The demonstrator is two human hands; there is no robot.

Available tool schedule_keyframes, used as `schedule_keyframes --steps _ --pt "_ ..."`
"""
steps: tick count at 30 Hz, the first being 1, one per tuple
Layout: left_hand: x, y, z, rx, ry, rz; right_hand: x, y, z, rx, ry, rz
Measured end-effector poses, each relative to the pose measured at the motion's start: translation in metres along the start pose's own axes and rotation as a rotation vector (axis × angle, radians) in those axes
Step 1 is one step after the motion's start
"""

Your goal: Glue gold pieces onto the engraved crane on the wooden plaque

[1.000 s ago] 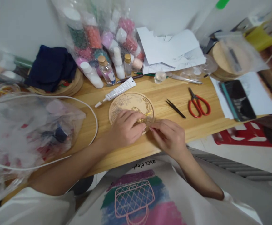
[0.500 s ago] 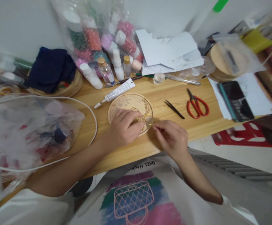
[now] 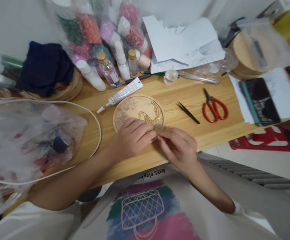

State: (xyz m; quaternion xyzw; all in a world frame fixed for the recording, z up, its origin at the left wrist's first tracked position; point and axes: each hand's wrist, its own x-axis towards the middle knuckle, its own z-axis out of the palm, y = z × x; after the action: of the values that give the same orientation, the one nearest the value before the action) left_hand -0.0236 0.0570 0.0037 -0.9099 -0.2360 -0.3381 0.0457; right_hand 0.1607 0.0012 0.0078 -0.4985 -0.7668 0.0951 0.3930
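Note:
A round wooden disc (image 3: 126, 108) with an engraved pattern and gold wire laid in part of it lies on the wooden table. My left hand (image 3: 135, 137) rests over its lower left edge, fingers bent together near the tips of the other hand. My right hand (image 3: 178, 145) is pinched at the disc's lower right edge; what is between its fingertips is too small to make out. Black tweezers (image 3: 188, 113) and red-handled pliers (image 3: 214, 108) lie to the right. A white glue tube (image 3: 126, 91) touches the disc's upper left side.
Small bottles (image 3: 108, 70) and bagged jars (image 3: 90, 28) stand at the back. White papers (image 3: 182, 43) lie behind the disc, a phone (image 3: 262, 101) at the right. A white cable (image 3: 100, 133) loops by a plastic bag (image 3: 40, 140) on the left.
Both hands have come together at the disc's lower edge, uncovering more gold wire. The gold strand seen at my right fingertips no longer shows clearly. The view has shifted slightly.

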Motion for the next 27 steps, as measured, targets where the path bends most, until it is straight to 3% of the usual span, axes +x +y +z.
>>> schedule_keyframes --steps 5,22,27 --pt "-0.001 -0.002 -0.004 0.037 -0.034 0.037 0.003 0.001 -0.003 0.04 -0.019 0.04" --pt "0.001 -0.004 -0.009 -0.121 -0.191 -0.073 0.01 0.017 -0.011 0.181 -0.103 0.043" --pt "0.0 -0.003 -0.012 -0.093 -0.18 -0.066 0.009 0.017 -0.012 0.198 -0.11 0.056"
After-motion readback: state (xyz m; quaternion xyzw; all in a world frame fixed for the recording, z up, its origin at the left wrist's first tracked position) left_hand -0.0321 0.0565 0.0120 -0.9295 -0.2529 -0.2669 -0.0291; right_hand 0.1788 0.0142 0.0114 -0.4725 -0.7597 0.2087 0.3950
